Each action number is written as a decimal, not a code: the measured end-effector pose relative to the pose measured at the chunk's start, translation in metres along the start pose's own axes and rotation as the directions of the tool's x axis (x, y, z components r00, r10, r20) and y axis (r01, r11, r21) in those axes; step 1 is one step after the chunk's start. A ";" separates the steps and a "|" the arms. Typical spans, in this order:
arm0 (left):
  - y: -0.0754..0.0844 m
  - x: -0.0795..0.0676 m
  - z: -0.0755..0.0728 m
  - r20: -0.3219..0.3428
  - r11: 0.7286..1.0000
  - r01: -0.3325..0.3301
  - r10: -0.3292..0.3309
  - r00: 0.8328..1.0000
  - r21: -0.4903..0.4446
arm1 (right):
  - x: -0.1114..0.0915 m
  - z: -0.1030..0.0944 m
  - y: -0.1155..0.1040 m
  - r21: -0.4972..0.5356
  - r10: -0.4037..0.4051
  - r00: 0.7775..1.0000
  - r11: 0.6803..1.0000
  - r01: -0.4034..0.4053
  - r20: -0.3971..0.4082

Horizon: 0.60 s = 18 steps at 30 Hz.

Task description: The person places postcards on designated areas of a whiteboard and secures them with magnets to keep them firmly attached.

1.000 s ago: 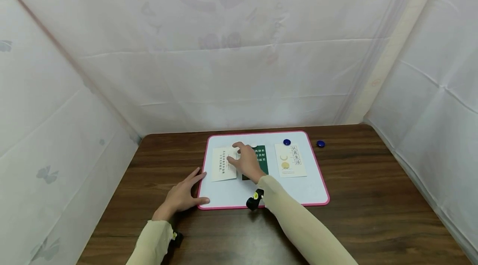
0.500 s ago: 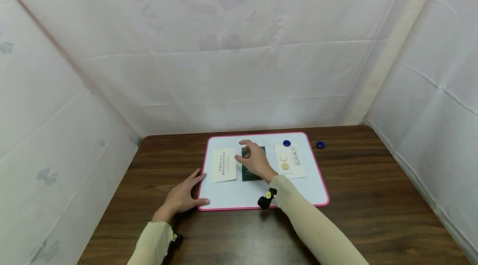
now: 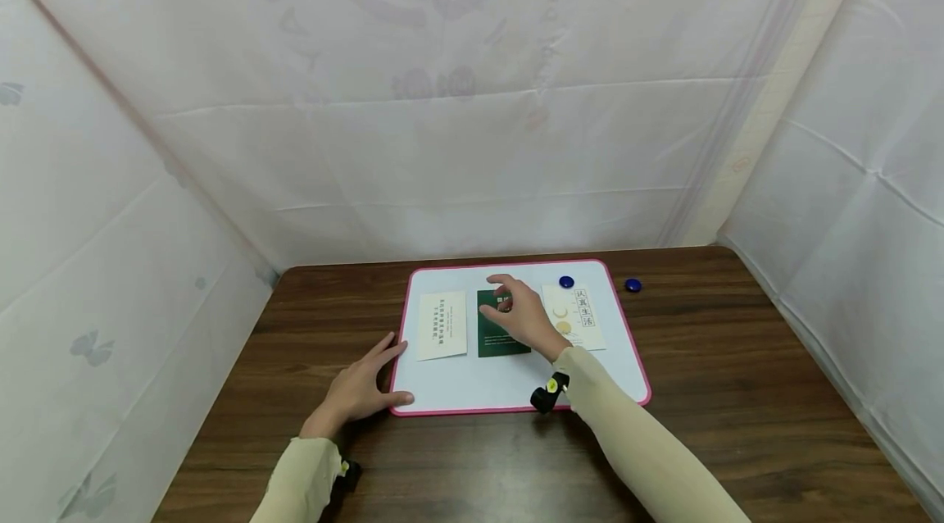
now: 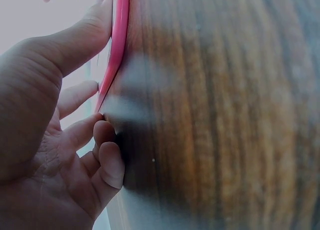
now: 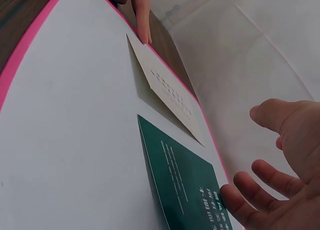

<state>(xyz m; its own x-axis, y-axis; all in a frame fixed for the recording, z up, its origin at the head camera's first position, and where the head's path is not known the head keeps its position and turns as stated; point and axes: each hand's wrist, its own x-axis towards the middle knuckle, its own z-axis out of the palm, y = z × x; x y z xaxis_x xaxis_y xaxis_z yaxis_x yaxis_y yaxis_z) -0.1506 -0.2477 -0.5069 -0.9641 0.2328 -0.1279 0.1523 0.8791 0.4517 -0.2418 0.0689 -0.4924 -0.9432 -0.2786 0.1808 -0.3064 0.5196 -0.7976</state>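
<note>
A whiteboard (image 3: 457,388) with a pink rim lies on the table. On it are a cream card (image 3: 442,326) with printed characters, a green card (image 3: 503,344) in the middle and a cream card with a yellow moon print (image 3: 590,334) at the right. My left hand (image 3: 357,388) touches the board's left rim with thumb and fingers spread. Above the green card hovers my right hand (image 3: 524,316), its fingers loosely bent and parted, with nothing visible between them. It hides part of the green card. In the right wrist view, the green card (image 5: 175,175) lifts at one edge.
One blue round button-like piece (image 3: 566,282) lies at the top edge of the right card. Another blue round piece (image 3: 633,285) rests on the wooden table (image 3: 708,392), right of the board. White cloth (image 3: 472,179) hangs behind and at both sides.
My right hand has moved rightward from beside the left cream card to over the green card, uncovering the left card. The left hand and the cards stay where they were.
</note>
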 end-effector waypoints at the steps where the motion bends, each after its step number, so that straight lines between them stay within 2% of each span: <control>1: 0.000 0.000 0.000 0.000 1.000 0.000 0.000 1.000 0.000 | 0.000 -0.002 0.001 -0.001 0.001 1.000 1.000 -0.001 -0.002; 18: 0.001 0.001 0.001 0.001 1.000 -0.005 0.005 1.000 0.001 | -0.006 -0.028 0.012 -0.061 0.021 1.000 0.998 -0.022 -0.016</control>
<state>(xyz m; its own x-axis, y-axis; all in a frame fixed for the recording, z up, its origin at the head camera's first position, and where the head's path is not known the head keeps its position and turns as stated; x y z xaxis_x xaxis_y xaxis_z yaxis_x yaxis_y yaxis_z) -0.1511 -0.2462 -0.5069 -0.9632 0.2374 -0.1261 0.1575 0.8785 0.4511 -0.2438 0.0991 -0.4869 -0.9513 -0.2550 0.1734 -0.2932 0.5739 -0.7646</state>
